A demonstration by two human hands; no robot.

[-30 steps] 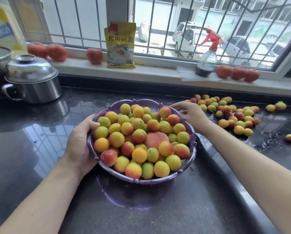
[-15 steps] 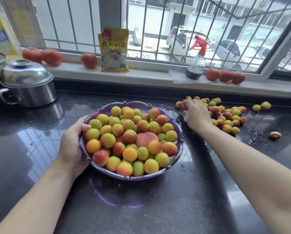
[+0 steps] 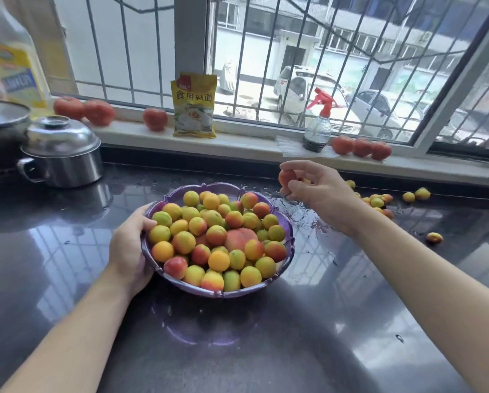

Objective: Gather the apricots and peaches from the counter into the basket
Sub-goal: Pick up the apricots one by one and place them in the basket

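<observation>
While the left hand [image 3: 130, 248] is curling round the scalloped rim of the translucent purple basket [image 3: 290, 245], heaped with smooth round apricots [image 3: 219, 260] and one larger peach [image 3: 242, 238], the right hand [image 3: 314, 188] is hovering just beyond it, pinching a blushed apricot [image 3: 286, 178] in bent fingers. More loose fruit [image 3: 378, 201] is lying on the glossy, wet black counter [image 3: 351, 321].

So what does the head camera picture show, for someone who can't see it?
A person's right hand holds an apricot above a dark counter, while the left hand holds a purple basket heaped with fruit. More fruit lies on the counter at right.
</observation>
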